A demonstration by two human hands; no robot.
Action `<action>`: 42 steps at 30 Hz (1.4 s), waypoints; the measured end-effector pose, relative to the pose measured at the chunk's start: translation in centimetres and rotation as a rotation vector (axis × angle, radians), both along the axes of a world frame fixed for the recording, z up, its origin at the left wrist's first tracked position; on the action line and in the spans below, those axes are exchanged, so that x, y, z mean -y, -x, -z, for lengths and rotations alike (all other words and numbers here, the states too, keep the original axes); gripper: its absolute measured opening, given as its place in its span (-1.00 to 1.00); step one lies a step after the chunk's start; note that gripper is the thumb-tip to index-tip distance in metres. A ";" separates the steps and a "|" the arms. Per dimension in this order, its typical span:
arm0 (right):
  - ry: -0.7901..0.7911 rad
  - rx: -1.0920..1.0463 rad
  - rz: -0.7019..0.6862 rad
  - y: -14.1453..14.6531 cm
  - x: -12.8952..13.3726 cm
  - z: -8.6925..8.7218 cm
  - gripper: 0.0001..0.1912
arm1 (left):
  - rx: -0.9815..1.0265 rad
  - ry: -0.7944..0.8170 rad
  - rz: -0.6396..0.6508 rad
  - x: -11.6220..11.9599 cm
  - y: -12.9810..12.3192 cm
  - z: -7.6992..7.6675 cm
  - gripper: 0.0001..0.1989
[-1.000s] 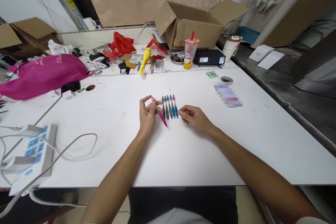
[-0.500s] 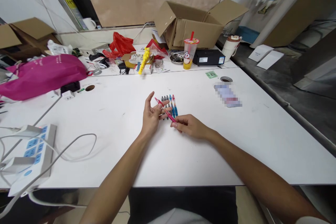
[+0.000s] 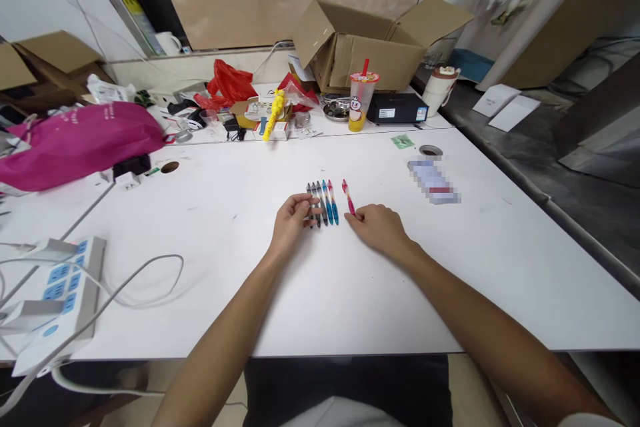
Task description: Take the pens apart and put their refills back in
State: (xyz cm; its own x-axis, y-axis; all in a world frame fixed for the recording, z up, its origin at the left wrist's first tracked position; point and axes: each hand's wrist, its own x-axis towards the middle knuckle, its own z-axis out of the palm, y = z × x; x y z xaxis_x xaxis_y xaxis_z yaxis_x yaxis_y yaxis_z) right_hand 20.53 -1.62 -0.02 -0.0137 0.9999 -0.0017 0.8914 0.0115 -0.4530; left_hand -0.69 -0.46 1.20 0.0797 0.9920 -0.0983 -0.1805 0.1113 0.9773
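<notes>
Several pens lie side by side on the white table (image 3: 430,300): dark grey ones at the left, then a blue pen (image 3: 327,200) and a blue pen with a red top (image 3: 333,203). My left hand (image 3: 293,220) rests at the left end of this row, its fingers apart over the grey pens (image 3: 324,210) and nothing gripped. To the right of the row is a pink pen (image 3: 349,197), its top pointing away from me. My right hand (image 3: 377,230) pinches the pink pen's lower end between thumb and finger.
A phone (image 3: 434,181), a tape roll (image 3: 431,151) and a green packet (image 3: 403,141) lie at the right. Behind stand a drink cup (image 3: 361,103), a black box (image 3: 399,109) and an open carton (image 3: 373,60). A power strip (image 3: 75,300) with cables sits at the left.
The pink pen has left my left hand and moved right, beside the row, in my right hand. My left hand's raised finger has come down and its fingers have curled slightly.
</notes>
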 end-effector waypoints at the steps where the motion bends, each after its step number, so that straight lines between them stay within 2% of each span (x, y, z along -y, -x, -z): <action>1: -0.002 0.023 -0.001 0.2 0.0 0.1 -0.52 | -0.005 0.002 0.007 0.1 -0.1 -0.1 -0.85; 7: -0.008 0.054 0.004 0.7 -0.1 0.2 -0.49 | -0.010 0.014 0.031 0.3 -0.3 -0.5 -0.86; 11: -0.008 0.003 -0.014 0.3 -0.1 -0.2 -0.41 | -0.012 0.002 0.032 0.2 -0.1 -0.4 -0.85; 15: -0.120 -0.100 -0.062 -0.6 0.0 -0.4 -0.40 | -0.002 0.009 0.019 0.1 0.0 -0.2 -0.85; 17: -0.200 -0.158 -0.124 -0.8 0.1 -0.4 -0.50 | -0.004 0.008 0.021 0.1 0.0 -0.2 -0.85; 20: -0.313 -0.190 -0.337 -0.6 0.2 -0.2 -0.49 | -0.007 0.012 0.034 0.1 0.0 -0.2 -0.85; 22: -0.373 -0.118 -0.446 -0.3 0.2 0.2 -0.45 | -0.006 0.017 0.042 0.1 0.0 -0.2 -0.84; 25: -0.375 0.032 -0.478 0.1 -0.1 1.0 -0.42 | -0.003 0.019 0.047 0.1 0.0 -0.2 -0.83; 29: -0.372 0.136 -0.462 0.3 -0.6 1.3 -0.60 | -0.001 0.019 0.044 0.1 -0.1 -0.2 -0.82; 33: -0.443 0.075 -0.438 0.2 -0.8 0.7 -0.68 | -0.004 0.021 0.037 0.2 -0.1 -0.4 -0.83; 36: -0.455 -0.073 -0.342 0.0 -0.6 0.3 -0.67 | -0.010 0.030 0.033 0.3 -0.1 -0.4 -0.84; 40: -0.319 -0.451 -0.118 -0.1 -0.2 0.2 -0.61 | -0.006 0.030 0.037 0.2 0.0 -0.4 -0.82; 42: -0.324 -0.611 -0.023 0.0 0.0 0.2 -0.60 | -0.002 0.022 0.039 0.1 0.1 -0.3 -0.80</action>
State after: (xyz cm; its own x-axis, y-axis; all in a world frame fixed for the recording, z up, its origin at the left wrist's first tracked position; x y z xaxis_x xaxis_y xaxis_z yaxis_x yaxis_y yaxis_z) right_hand 20.58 -1.63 -0.19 0.0613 0.9481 0.3119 0.4751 0.2471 -0.8445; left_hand -0.84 -0.52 1.53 0.1178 0.9858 -0.1198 -0.1741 0.1393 0.9748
